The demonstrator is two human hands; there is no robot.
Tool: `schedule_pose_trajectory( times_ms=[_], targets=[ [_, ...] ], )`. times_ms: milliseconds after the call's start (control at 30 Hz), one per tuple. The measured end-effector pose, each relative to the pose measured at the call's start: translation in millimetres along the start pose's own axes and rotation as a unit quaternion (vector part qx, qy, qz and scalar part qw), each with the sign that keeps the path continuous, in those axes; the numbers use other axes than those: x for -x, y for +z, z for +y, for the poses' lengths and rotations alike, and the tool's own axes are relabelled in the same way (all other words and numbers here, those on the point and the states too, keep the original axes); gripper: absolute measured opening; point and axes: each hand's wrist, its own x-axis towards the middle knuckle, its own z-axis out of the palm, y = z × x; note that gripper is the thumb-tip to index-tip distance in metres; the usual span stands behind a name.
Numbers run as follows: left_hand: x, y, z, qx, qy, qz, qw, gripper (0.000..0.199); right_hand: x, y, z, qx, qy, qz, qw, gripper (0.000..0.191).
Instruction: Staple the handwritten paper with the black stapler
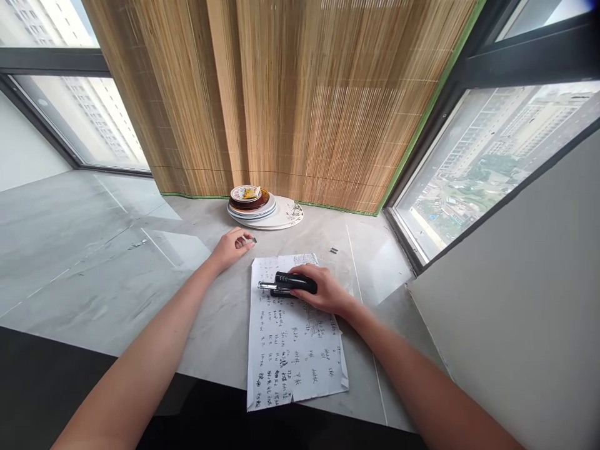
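Observation:
A black stapler (291,282) is in the grip of my right hand (323,289), which has its fingers wrapped round the rear end. A silver metal part sticks out at the stapler's left end. Under it lie sheets of paper (272,350) covered in handwriting, reaching over the front edge of the counter. To the upper left of the paper, my left hand (234,245) pinches a small grey strip of staples (254,240) between thumb and fingertips. Further right, behind the paper, short staple strips (334,250) lie on the counter.
Stacked plates (253,212) and a white oval board (290,215) stand at the back against a bamboo blind (281,112). The grey marble counter (94,262) runs between windows left and right. A white wall (525,262) borders the right side.

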Motion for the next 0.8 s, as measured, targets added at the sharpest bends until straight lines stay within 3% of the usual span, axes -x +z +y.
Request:
schedule_pose_trajectory(
  times_ms=[100, 233, 433, 800],
  targets=[
    [1.7, 5.0, 14.0, 0.139, -0.042, 0.015, 0.989, 0.025, -0.2, -0.1, 5.2, 0.021, -0.004, 0.028, 0.999, 0.032],
    [8.4, 12.4, 33.9, 0.277, -0.041, 0.008, 0.96, 0.019, -1.5, -1.3, 10.8, 0.032, 0.032, 0.078, 0.996, 0.031],
    [13.5, 24.3, 45.8, 0.275, -0.003, -0.05, 0.96, 0.019, -3.8, -3.0, 11.0, 0.024, 0.048, 0.089, 0.995, 0.028],
    [14.9, 31.7, 50.4, 0.285, 0.013, -0.074, 0.956, 0.028, -3.9, -4.0, 10.7, 0.026, 0.052, 0.083, 0.995, 0.029]
  ],
)
